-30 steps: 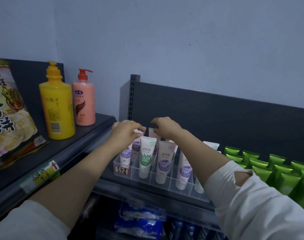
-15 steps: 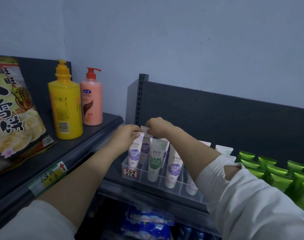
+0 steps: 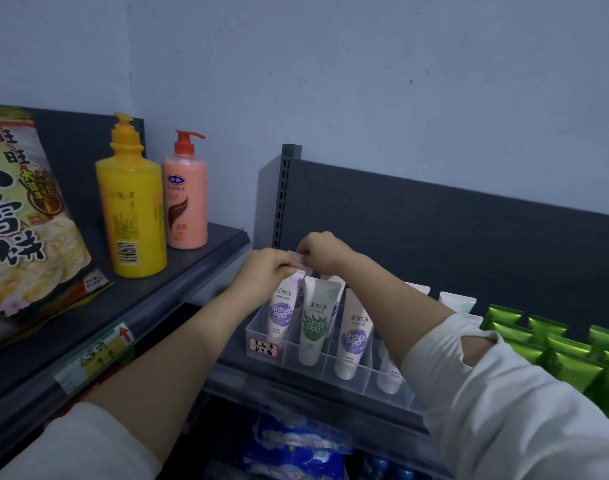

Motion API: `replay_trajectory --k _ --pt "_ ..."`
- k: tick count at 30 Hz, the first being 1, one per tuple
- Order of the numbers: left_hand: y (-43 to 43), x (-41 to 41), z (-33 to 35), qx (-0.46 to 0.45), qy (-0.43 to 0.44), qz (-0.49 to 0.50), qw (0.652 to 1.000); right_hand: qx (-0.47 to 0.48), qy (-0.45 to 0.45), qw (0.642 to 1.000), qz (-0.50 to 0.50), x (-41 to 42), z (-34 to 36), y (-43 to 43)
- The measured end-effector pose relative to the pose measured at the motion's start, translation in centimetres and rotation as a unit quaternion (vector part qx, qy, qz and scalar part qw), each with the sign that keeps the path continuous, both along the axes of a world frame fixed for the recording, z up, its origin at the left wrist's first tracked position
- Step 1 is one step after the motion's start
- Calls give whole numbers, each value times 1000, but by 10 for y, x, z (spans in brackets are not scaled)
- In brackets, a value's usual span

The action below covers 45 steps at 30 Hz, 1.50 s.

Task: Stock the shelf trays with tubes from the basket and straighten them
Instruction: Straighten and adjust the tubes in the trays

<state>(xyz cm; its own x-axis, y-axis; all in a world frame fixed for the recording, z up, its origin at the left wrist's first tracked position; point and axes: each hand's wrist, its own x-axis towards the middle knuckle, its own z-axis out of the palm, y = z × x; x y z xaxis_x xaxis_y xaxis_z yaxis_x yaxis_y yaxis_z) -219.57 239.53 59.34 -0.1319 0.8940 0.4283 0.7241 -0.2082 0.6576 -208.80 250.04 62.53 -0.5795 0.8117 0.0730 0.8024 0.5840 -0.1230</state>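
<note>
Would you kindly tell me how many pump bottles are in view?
2: a yellow bottle and a pink bottle to its right, both upright on the left shelf. None seems hidden.

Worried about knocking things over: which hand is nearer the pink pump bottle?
Left. The left hand is right of the pink pump bottle, pinching a purple tube; the right hand lies farther right.

I see a yellow plastic pump bottle (image 3: 131,206) beside a pink pump bottle (image 3: 185,199), and green foil sachets (image 3: 552,344) at right.
</note>
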Motion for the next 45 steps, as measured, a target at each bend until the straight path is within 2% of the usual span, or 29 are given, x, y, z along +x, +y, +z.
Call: replay_trajectory --k 8,33,38,45 --pt "1 -1 -1 -13 -8 -12 1000 -23 13 1000 8 2 -2 0" --pt "3 0 -6 7 2 -25 1000 3 33 999 8 25 1 -18" --pt "5 -1 -6 12 51 -6 999 5 33 999 9 27 3 -21" --pt "4 5 -3 11 77 0 997 7 32 999 7 33 4 -25"
